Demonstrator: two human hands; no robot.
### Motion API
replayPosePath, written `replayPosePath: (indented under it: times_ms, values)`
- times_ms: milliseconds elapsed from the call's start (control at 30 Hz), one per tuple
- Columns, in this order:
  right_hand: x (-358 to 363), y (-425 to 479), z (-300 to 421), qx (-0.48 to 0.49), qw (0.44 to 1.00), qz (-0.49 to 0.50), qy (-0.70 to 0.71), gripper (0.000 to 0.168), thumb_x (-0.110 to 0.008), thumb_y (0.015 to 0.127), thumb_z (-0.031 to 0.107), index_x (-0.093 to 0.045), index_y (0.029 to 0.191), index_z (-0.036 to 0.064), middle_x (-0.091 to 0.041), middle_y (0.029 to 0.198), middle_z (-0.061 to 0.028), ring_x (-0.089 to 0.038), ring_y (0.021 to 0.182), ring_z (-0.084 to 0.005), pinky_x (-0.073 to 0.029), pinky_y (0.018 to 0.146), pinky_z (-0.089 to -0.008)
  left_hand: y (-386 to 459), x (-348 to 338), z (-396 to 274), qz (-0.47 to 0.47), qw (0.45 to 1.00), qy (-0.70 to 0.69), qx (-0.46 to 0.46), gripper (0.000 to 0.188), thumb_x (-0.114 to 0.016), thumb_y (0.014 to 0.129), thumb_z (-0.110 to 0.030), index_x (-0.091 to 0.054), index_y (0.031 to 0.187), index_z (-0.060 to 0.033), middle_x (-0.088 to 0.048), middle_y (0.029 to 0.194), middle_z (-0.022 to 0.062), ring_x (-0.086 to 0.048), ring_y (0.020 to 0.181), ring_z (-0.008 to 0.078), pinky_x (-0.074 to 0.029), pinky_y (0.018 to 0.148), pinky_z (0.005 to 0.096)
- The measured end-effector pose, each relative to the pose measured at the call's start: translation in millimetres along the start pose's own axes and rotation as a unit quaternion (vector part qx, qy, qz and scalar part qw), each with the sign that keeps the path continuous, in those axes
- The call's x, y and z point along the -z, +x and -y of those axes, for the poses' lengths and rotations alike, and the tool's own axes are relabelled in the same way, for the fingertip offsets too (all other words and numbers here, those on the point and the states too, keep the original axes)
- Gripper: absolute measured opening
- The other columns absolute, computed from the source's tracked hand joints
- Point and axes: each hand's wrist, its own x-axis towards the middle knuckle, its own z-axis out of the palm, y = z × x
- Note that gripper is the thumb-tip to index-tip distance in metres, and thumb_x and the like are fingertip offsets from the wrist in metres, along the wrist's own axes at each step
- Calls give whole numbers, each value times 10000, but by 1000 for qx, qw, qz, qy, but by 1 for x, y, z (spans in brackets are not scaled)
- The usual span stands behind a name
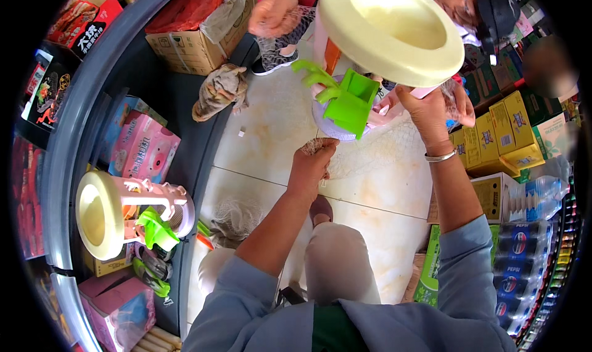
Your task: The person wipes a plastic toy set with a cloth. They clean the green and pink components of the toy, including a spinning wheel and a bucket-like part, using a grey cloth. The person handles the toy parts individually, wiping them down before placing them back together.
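Observation:
In front of me stands a plastic sand-wheel toy (393,33), with a cream funnel top, a pink frame and a bright green paddle wheel (354,104). A thin white mesh net (384,148) hangs around its lower part. My left hand (314,162) pinches the gathered edge of this net, low at the toy's near side. My right hand (423,114) grips the pink frame just under the funnel rim. Another person's hand (459,103) is beyond my right hand, at the toy's far side. The funnel hides part of the frame.
A similar toy (99,215) lies sideways on the dark shelf at left, near pink boxes (145,146). A cloth bundle (221,93) and a cardboard box (185,51) sit farther back. More netting (236,220) lies on the tiled floor. Yellow cartons (513,125) and bottle packs (520,259) line the right.

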Motion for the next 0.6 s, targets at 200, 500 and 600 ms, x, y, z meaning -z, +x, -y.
replayPosePath:
  times_ms: [200,500,600]
  values:
    - [-8,-8,-10,7,999,9,-45,313,-699,742,133,-558,985,-4,-613,904,-48,-564,819,-111,-459,704,-245,-42,-34,-30,42,998,21,-48,173,-582,827,-191,-620,936,-61,-466,610,-44,-422,534,34,-398,494,202]
    - [-26,-10,16,-45,991,103,79,399,-585,780,33,-508,1171,26,-556,1005,-35,-517,811,-87,-458,639,-225,-69,-47,-49,75,986,-47,-144,162,-568,851,-183,-531,941,-54,-523,757,0,-502,628,55,-457,517,218]
    - [-21,-4,18,-110,986,107,66,430,-576,792,42,-497,1213,73,-560,1088,-15,-514,817,-71,-456,609,-204,-66,-46,-46,117,980,-69,-144,246,-581,833,-125,-489,1043,-35,-523,873,9,-515,696,57,-483,534,210]
